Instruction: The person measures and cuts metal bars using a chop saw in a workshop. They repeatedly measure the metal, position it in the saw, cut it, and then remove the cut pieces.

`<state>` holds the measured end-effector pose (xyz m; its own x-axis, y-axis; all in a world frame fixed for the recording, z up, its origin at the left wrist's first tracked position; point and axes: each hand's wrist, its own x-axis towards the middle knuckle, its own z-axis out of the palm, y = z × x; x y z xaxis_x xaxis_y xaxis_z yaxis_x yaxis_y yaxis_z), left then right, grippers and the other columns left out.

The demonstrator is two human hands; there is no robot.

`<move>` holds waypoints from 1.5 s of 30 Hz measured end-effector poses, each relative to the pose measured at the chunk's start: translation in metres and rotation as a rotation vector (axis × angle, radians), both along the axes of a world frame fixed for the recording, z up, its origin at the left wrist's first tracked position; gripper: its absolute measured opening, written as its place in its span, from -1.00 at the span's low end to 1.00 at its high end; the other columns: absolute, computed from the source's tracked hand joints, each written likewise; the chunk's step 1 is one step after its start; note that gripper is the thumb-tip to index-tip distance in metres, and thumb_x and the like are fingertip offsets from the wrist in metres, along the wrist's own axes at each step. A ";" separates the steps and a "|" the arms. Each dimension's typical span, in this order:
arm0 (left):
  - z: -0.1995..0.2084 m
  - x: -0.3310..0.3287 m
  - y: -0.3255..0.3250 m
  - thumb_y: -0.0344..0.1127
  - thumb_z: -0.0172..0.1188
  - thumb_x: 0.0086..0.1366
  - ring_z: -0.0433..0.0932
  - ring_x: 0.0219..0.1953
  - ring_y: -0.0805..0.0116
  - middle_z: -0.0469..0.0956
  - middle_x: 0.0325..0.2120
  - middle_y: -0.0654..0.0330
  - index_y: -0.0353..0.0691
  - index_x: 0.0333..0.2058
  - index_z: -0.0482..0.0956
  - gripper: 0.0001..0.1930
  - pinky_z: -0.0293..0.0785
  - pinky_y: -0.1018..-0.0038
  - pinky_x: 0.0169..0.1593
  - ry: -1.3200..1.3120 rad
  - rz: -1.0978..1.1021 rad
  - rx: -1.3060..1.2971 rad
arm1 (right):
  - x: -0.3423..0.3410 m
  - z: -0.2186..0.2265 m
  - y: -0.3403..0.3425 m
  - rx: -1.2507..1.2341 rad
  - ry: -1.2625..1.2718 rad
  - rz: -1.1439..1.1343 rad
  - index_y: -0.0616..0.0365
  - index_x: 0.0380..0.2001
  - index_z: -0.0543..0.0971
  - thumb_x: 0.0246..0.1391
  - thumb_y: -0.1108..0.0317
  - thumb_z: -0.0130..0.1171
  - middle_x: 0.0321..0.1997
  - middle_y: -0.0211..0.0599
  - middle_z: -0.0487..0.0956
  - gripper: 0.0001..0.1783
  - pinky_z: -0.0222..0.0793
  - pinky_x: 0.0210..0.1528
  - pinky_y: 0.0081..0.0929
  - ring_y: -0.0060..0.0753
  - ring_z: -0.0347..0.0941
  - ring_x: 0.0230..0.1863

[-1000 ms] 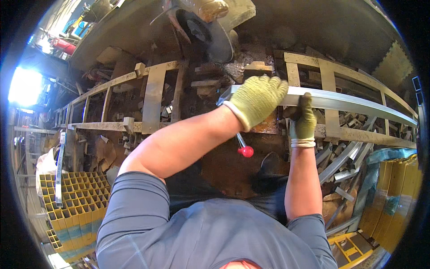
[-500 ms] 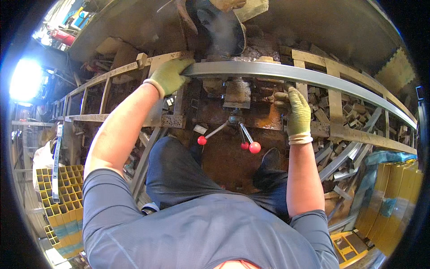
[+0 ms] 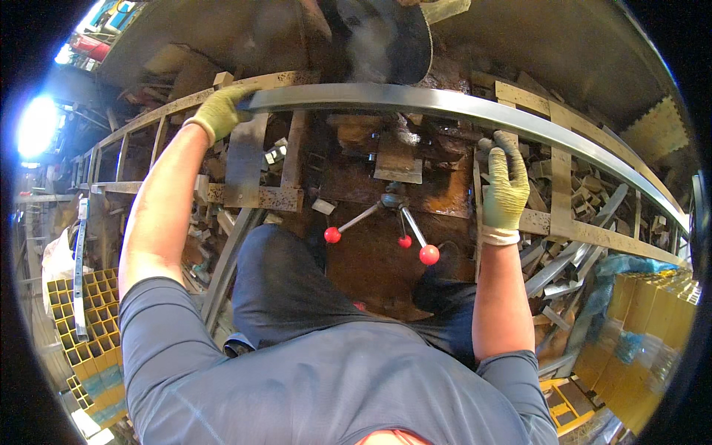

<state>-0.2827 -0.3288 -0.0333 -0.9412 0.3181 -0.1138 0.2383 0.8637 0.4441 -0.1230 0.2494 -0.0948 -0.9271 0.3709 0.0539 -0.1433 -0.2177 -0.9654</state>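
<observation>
Both hands wear greenish work gloves. My left hand is wrapped round the left end of a long grey metal tube, which runs across in front of me and off to the right. Below the tube, my right hand has its fingers stretched and slightly apart, holding nothing that I can see. Their tips come close to the tube's near side; whether they touch it I cannot tell. Between my hands stands a metal clamp with a spoked handle tipped with red balls. Beyond the tube is a dark round blade-like disc.
Rusty ladder-like frames extend left and right of the clamp. Short metal offcuts lie in heaps at the right. Bundled yellow square tubes are at the left, and a yellow stack stands at the right.
My left hand and the tube have moved left and slightly farther away from me, off the clamp area. My right hand has shifted a little right, its fingers straightening.
</observation>
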 end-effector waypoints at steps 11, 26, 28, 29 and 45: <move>0.011 0.003 -0.146 -0.69 0.26 0.36 0.67 0.36 0.03 0.73 0.31 0.03 0.08 0.38 0.68 -0.32 0.53 0.23 0.45 0.100 0.175 -0.598 | -0.015 0.005 0.043 0.869 0.250 -0.317 0.28 0.37 0.66 0.47 0.53 0.35 0.50 -0.02 0.63 -0.55 0.43 0.61 -0.20 -0.12 0.55 0.51; -0.023 0.013 -0.090 -0.49 0.36 0.32 0.62 0.40 -0.14 0.66 0.35 -0.11 -0.09 0.41 0.63 -0.35 0.53 0.02 0.48 0.086 0.178 -0.657 | -0.032 -0.014 0.036 1.006 0.084 -0.192 0.29 0.23 0.75 0.49 0.41 0.34 0.36 -0.01 0.73 -0.66 0.37 0.61 -0.15 -0.02 0.60 0.45; -0.020 0.016 -0.003 -0.35 0.49 0.27 0.64 0.36 -0.15 0.67 0.33 -0.09 -0.07 0.46 0.59 -0.26 0.54 0.01 0.45 0.066 -0.011 -0.491 | -0.034 -0.017 0.040 1.150 0.060 -0.220 0.31 0.25 0.74 0.51 0.35 0.32 0.37 0.02 0.72 -0.63 0.37 0.60 -0.11 0.01 0.60 0.43; -0.022 0.028 0.026 -0.41 0.53 0.21 0.61 0.40 -0.17 0.64 0.36 -0.12 -0.12 0.47 0.56 -0.20 0.52 0.06 0.50 0.202 -0.108 -0.326 | -0.036 -0.022 0.037 1.091 0.069 -0.201 0.32 0.27 0.73 0.51 0.35 0.32 0.39 0.02 0.72 -0.61 0.36 0.60 -0.12 -0.01 0.60 0.43; 0.002 0.032 -0.107 -0.50 0.46 0.22 0.61 0.37 -0.02 0.71 0.31 0.13 0.09 0.35 0.68 -0.31 0.51 0.04 0.45 0.201 0.117 -0.673 | -0.020 -0.025 0.018 0.681 0.071 -0.109 0.34 0.47 0.59 0.65 0.43 0.17 0.53 -0.09 0.63 -0.55 0.36 0.62 -0.29 -0.24 0.51 0.54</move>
<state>-0.2503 -0.4354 -0.0315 -0.9883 0.1352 -0.0705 0.1483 0.9601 -0.2370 -0.1431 0.2673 -0.1197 -0.8720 0.3240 0.3670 -0.1978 0.4526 -0.8695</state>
